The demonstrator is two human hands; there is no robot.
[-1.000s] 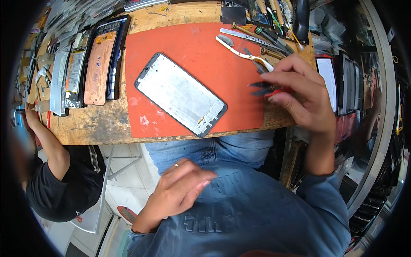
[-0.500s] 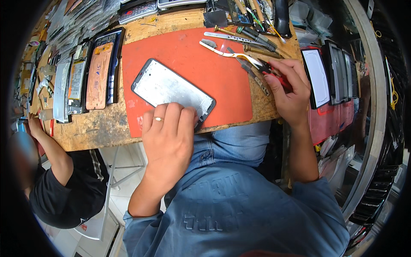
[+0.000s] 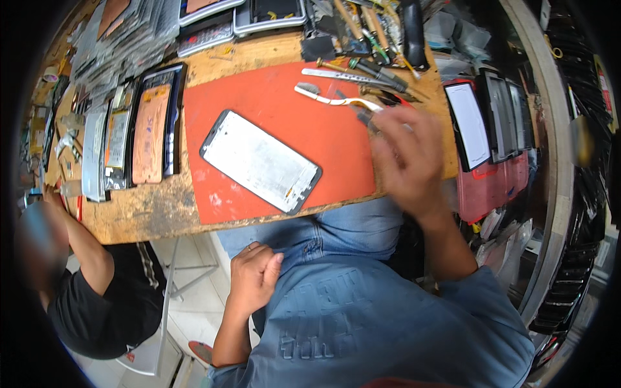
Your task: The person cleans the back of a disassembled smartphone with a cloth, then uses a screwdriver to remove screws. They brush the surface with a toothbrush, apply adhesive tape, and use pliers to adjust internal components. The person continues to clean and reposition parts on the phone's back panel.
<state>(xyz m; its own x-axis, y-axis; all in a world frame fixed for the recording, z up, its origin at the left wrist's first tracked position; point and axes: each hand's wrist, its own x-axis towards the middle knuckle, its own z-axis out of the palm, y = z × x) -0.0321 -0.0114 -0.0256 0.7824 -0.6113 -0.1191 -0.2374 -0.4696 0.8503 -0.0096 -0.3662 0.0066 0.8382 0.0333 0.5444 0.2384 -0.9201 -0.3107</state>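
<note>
A phone display panel (image 3: 260,161), silver-backed with a black rim, lies slanted on the red mat (image 3: 272,90). My left hand (image 3: 255,275) is drawn back over my lap, away from the table. Its fingers are curled closed and nothing shows in them. My right hand (image 3: 414,161) hovers at the mat's right edge, smeared by motion, so its fingers cannot be read. Just beyond it lie a white toothbrush (image 3: 336,100) and a red-and-black tool (image 3: 396,98), partly hidden. Metal tweezers (image 3: 336,75) and several screwdrivers (image 3: 381,74) rest behind them.
Opened phones and a copper-coloured phone back (image 3: 152,134) line the table's left. Plastic sleeves (image 3: 126,48) are stacked behind. White-faced phone part (image 3: 469,124) and red cases (image 3: 491,184) stand to the right. Another person (image 3: 107,304) sits at the left.
My left hand has let go of the display panel and pulled back to my lap. My right hand has shifted left and nearer, off the red-and-black tool.
</note>
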